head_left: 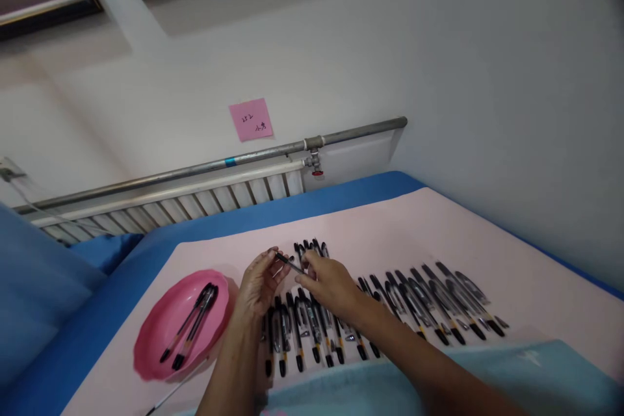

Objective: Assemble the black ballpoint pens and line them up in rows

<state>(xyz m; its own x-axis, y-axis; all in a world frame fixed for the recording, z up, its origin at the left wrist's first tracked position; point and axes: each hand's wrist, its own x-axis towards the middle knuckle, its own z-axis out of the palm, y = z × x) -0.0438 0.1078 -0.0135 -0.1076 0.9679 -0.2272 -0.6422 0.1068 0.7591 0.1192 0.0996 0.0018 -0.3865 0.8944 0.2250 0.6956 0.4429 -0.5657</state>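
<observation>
My left hand (259,285) pinches the black end of a slim pen (290,263), with the thumb and fingers curled around it. On the other end, the fingertips of my right hand (329,281) are closed, so the pen slants between both hands. I cannot tell whether it is a whole pen or only a part of one. Below and beside my hands lie rows of pen parts (298,328), black caps and clear barrels with yellowish and black ends. A small group of black pen parts (319,247) lies just beyond my right hand.
A pink bowl (146,338) to the left holds a few pens (195,328). More pen parts (433,299) spread rightward on the pale pink sheet (385,227). Behind the blue edge (361,183) are a pipe (273,153), a radiator (195,205) and a wall with a pink note (251,119).
</observation>
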